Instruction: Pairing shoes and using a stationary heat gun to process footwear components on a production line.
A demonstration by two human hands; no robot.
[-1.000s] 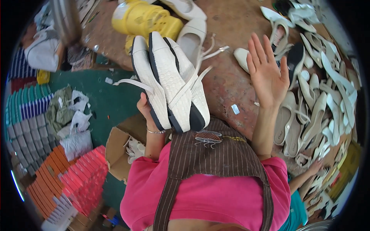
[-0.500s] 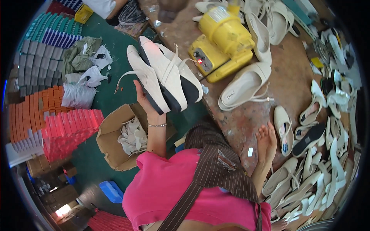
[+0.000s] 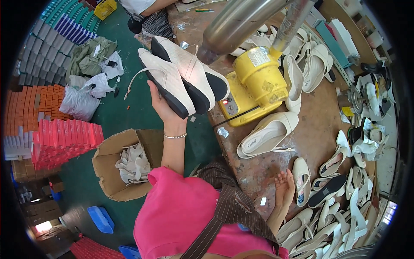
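Observation:
Cream slingback shoes (image 3: 172,71) with black soles are held together, soles tilted down, in my left hand (image 3: 166,110). My fingers are wrapped round them from below, partly hidden behind the soles. A metal blower nozzle (image 3: 230,30) points at the shoes, and a faint reddish glow lies on the upper beside it. The nozzle belongs with the yellow blower (image 3: 258,80) on the table. My right hand (image 3: 284,187) rests low over the table, palm up, fingers stretched, holding nothing. Just right of it lies a cream shoe (image 3: 301,179).
The brown table (image 3: 241,175) carries a cream shoe (image 3: 267,134) before the blower and many more at the right. On the green floor stands a cardboard box (image 3: 103,166) with white pieces inside. Stacked pink pieces (image 3: 64,142) stand left. Another person's arm (image 3: 157,6) shows at the top.
The view has shifted, bringing the metal nozzle fully into the top of the picture. My left hand still holds the shoes, now close to the nozzle; my right hand stays open.

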